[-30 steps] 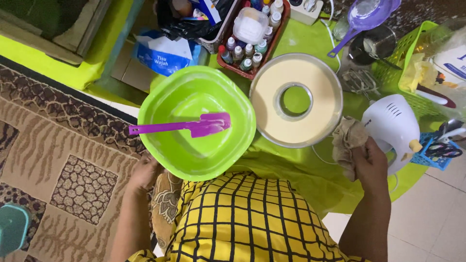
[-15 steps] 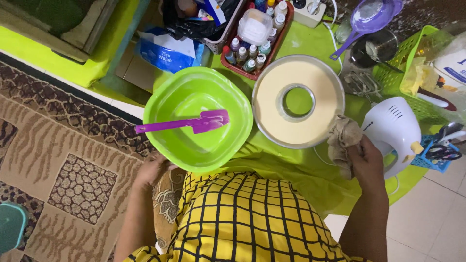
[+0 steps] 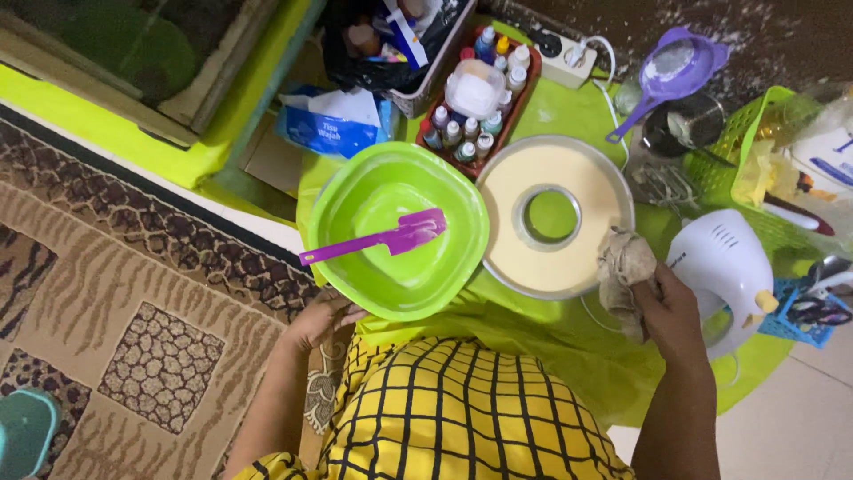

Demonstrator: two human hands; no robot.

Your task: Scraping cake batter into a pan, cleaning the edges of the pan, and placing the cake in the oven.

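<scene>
Looking straight down from the head camera, I see first the person's lap in a yellow garment with a black grid (image 3: 462, 418). The left hand (image 3: 322, 322) rests low by the patterned rug (image 3: 133, 293), just beneath the near rim of the green bowl; its fingers are loosely curled and hold nothing that I can make out. The right hand (image 3: 668, 311) is clenched around a crumpled beige cloth (image 3: 624, 271), which touches the near right edge of the ring cake pan (image 3: 555, 218). The pan, filled with pale batter around its open centre tube, sits on the lime-green table cover (image 3: 569, 347), just beside the green bowl (image 3: 395, 231), which has a purple spatula (image 3: 378, 242) lying across it. To the right of the cloth stands a white hand mixer (image 3: 724, 267). Farther off are a red tray of small bottles (image 3: 475, 98), a blue tissue pack (image 3: 333, 124), a purple sieve (image 3: 671, 67) and a green basket (image 3: 764, 169). I judge the step in hand to be wiping the pan's rim with the cloth. The next move seems to call for running the cloth along the rim without dipping into the batter.
</scene>
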